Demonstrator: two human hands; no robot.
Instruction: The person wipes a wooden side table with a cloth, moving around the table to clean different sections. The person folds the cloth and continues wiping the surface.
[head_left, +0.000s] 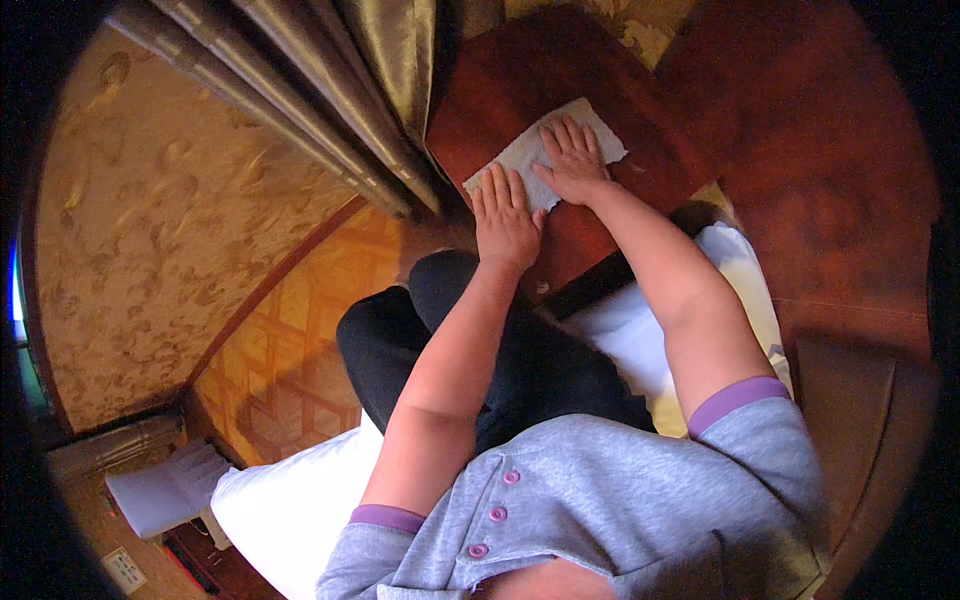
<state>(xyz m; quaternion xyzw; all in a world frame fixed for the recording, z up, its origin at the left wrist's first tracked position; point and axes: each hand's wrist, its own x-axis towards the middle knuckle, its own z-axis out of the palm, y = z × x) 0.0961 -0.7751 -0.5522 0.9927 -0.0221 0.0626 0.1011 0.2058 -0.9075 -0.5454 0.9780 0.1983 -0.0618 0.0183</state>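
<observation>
Both palms press flat on a white, rough-edged sheet (525, 159), either a paper towel or a thin cloth. It lies spread on the dark red wooden top of a bedside cabinet (487, 82). My left hand (507, 225) rests over the sheet's near left part, with the fingertips on it and the heel past its edge. Farther right, my right hand (574, 159) covers the other half, its fingers spread a little. Neither hand grasps the sheet. What lies beneath it is hidden.
Shiny grey-brown curtains (337, 97) hang close to the cabinet's left side. A reddish wooden headboard panel (810, 165) rises at right. White bedding (292, 495) lies around my dark-trousered legs (555, 367). Patterned flooring (292, 360) and a pale covered seat (161, 491) are at left.
</observation>
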